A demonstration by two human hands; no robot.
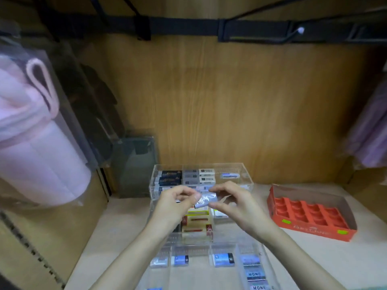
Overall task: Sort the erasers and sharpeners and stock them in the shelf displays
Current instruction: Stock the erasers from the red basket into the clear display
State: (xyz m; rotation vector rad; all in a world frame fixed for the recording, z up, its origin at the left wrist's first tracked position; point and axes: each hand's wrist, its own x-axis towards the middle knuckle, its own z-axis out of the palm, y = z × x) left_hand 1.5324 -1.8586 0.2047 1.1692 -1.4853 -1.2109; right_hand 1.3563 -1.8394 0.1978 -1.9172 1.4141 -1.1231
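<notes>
Both of our hands are raised over the clear display (219,164), meeting above its middle tier. Our left hand (174,204) pinches one end of a small wrapped eraser (202,200) between thumb and curled fingers. Our right hand (232,206) pinches the other end, so the eraser hangs in the air between them, over the display and in no compartment yet. We judge we hold it this way either to turn the shiny wrap toward us and read the label or to tug the wrap off; we cannot tell which. Sorting looks well along. The display's back tier holds rows of boxed erasers (188,176), with one lone eraser (230,175) in its right-hand bay, and the front tier has blue-sleeved erasers (223,259) laid singly. Right of the display sits an orange tray (303,229), its cells bare. Next we must match this piece to its like.
</notes>
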